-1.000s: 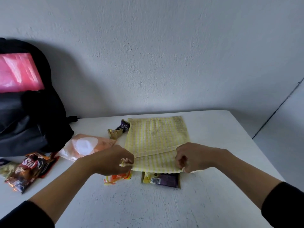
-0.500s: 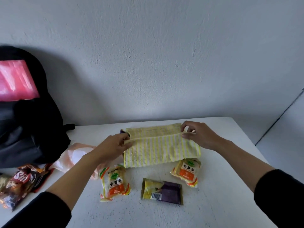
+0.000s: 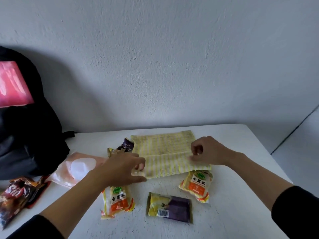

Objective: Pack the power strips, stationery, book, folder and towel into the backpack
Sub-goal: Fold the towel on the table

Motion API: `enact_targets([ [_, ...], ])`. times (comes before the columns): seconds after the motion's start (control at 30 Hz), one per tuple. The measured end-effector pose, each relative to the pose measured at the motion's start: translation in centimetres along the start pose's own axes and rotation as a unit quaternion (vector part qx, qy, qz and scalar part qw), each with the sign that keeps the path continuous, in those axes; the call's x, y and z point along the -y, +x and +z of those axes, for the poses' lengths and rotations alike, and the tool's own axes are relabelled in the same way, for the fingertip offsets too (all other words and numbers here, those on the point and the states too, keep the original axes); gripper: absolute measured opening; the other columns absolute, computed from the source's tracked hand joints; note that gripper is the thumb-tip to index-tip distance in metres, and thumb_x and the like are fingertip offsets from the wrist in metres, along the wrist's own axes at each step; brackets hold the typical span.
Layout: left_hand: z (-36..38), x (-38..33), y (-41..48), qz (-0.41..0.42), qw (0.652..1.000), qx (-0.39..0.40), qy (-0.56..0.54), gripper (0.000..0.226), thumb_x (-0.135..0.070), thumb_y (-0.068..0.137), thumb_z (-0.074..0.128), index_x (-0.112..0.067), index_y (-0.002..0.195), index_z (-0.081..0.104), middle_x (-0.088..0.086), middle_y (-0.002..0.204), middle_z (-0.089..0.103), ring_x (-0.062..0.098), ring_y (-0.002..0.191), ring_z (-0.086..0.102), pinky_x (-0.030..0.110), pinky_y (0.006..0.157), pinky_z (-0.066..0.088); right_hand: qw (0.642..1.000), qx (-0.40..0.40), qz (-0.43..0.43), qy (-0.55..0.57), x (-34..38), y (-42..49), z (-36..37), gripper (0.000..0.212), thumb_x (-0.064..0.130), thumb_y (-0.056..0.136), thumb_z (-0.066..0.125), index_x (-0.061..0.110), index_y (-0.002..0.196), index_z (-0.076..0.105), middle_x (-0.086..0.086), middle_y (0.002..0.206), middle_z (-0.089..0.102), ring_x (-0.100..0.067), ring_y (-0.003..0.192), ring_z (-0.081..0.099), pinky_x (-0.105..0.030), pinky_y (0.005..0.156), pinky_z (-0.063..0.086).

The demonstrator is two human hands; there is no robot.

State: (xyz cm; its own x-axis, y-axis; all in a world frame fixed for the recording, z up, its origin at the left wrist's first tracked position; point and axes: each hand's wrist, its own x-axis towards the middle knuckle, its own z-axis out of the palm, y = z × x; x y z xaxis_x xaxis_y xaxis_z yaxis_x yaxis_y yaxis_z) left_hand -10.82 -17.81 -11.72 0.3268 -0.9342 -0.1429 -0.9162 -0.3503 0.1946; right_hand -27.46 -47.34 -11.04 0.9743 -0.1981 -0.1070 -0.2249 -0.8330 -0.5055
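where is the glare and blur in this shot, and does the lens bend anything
Head view: glare streaks whiten the pink folder in the backpack, which throws a soft shadow on the wall; fingers of the left hand look smeared, the towel and purple packet fairly sharp; the table far edge looks tilted, not plainly bent.

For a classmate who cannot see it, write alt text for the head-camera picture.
A left hand and a right hand grip a folded yellow-striped towel on a white table. Snack packets lie around it; a black backpack stands at far left.
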Motion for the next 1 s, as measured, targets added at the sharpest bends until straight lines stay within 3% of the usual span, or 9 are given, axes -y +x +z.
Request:
enact_targets([
  [0.07, 0.2, -0.1, -0.4, 0.003, 1.000, 0.006, 0.016, 0.040, -0.063, 0.089, 0.066, -0.036, 0.117, 0.062, -0.018, 0.110, 0.061, 0.000, 0.094, 0.055, 0.010, 0.072, 0.035, 0.991, 0.128, 0.030, -0.039, 0.5, -0.8, -0.3, 0.029, 0.046, 0.072, 0.087, 0.028, 0.076, 0.065, 0.013, 0.074, 0.060, -0.002, 0.065, 0.052, -0.021, 0.063, 0.043],
  [0.13, 0.4, -0.2, -0.8, 0.005, 1.000, -0.010, 0.013, 0.043, -0.061, 0.090, 0.065, -0.035, 0.124, 0.063, -0.017, 0.115, 0.061, -0.001, 0.096, 0.056, 0.006, 0.073, 0.032, 0.986, 0.155, 0.047, -0.050, 0.4, -1.5, 0.0, 0.034, 0.047, 0.070, 0.090, 0.030, 0.089, 0.067, 0.013, 0.092, 0.061, -0.003, 0.081, 0.056, -0.021, 0.070, 0.046],
  [0.27, 0.8, -0.6, -1.6, 0.009, 0.999, -0.035, 0.030, 0.034, -0.046, 0.099, 0.061, -0.031, 0.129, 0.067, -0.014, 0.120, 0.064, -0.001, 0.096, 0.057, 0.008, 0.078, 0.036, 0.993, 0.109, 0.054, 0.008, -0.4, -2.5, 0.0, 0.035, 0.035, 0.074, 0.090, 0.025, 0.104, 0.073, 0.011, 0.108, 0.062, -0.005, 0.101, 0.058, -0.018, 0.080, 0.047],
  [0.4, 0.7, -1.7, -2.5, -0.004, 0.998, -0.040, 0.038, 0.031, -0.040, 0.102, 0.057, -0.032, 0.131, 0.066, -0.016, 0.130, 0.059, -0.004, 0.101, 0.052, 0.004, 0.067, 0.028, 0.999, 0.051, 0.017, 0.008, -1.1, -3.4, -0.2, 0.009, 0.020, 0.091, 0.076, 0.024, 0.099, 0.075, 0.012, 0.102, 0.067, -0.003, 0.097, 0.060, -0.019, 0.082, 0.045],
  [0.5, 0.7, -2.0, -2.7, -0.010, 0.999, -0.030, 0.026, 0.030, -0.039, 0.105, 0.050, -0.032, 0.130, 0.063, -0.017, 0.133, 0.059, -0.004, 0.108, 0.052, 0.006, 0.070, 0.030, 1.000, -0.008, 0.005, -0.014, -0.7, -3.9, -0.2, 0.011, 0.016, 0.100, 0.063, 0.018, 0.105, 0.072, 0.014, 0.097, 0.064, 0.001, 0.088, 0.056, -0.012, 0.074, 0.037],
  [0.67, -0.1, -2.4, -2.9, -0.088, 0.990, -0.031, -0.104, 0.034, -0.039, 0.110, 0.038, -0.022, 0.133, 0.057, -0.004, 0.126, 0.065, 0.009, 0.099, 0.056, 0.016, 0.075, 0.037, 0.997, -0.059, 0.032, 0.046, -0.8, -4.3, -0.2, 0.028, 0.008, 0.106, 0.046, 0.027, 0.089, 0.058, 0.004, 0.075, 0.057, -0.008, 0.061, 0.043, -0.020, 0.057, 0.032],
  [0.73, -0.5, -2.6, -2.6, -0.108, 0.976, -0.027, -0.189, 0.036, -0.040, 0.110, 0.037, -0.022, 0.136, 0.054, -0.002, 0.121, 0.063, 0.015, 0.097, 0.058, 0.023, 0.079, 0.042, 0.995, -0.075, 0.041, 0.056, -1.0, -4.4, -0.1, 0.029, 0.008, 0.107, 0.043, 0.026, 0.089, 0.058, -0.001, 0.075, 0.057, -0.011, 0.061, 0.042, -0.020, 0.056, 0.032],
  [0.87, -0.7, -1.7, -1.4, -0.114, 0.955, -0.047, -0.269, 0.023, -0.044, 0.107, 0.043, -0.028, 0.110, 0.059, 0.010, 0.099, 0.067, 0.032, 0.092, 0.064, 0.050, 0.085, 0.053, 0.990, -0.102, 0.061, 0.072, -1.7, -3.9, -0.1, 0.027, 0.011, 0.107, 0.043, 0.022, 0.096, 0.064, 0.002, 0.077, 0.061, -0.014, 0.064, 0.050, -0.017, 0.055, 0.034],
  [1.0, -0.3, -0.5, 0.6, -0.155, 0.952, -0.044, -0.262, 0.026, -0.043, 0.107, 0.045, -0.022, 0.105, 0.059, 0.008, 0.093, 0.068, 0.027, 0.085, 0.067, 0.045, 0.082, 0.056, 0.987, -0.128, 0.054, 0.077, -2.3, -2.5, 0.2, 0.024, 0.012, 0.106, 0.048, 0.021, 0.103, 0.069, -0.001, 0.092, 0.070, -0.019, 0.081, 0.062, -0.023, 0.067, 0.042],
])
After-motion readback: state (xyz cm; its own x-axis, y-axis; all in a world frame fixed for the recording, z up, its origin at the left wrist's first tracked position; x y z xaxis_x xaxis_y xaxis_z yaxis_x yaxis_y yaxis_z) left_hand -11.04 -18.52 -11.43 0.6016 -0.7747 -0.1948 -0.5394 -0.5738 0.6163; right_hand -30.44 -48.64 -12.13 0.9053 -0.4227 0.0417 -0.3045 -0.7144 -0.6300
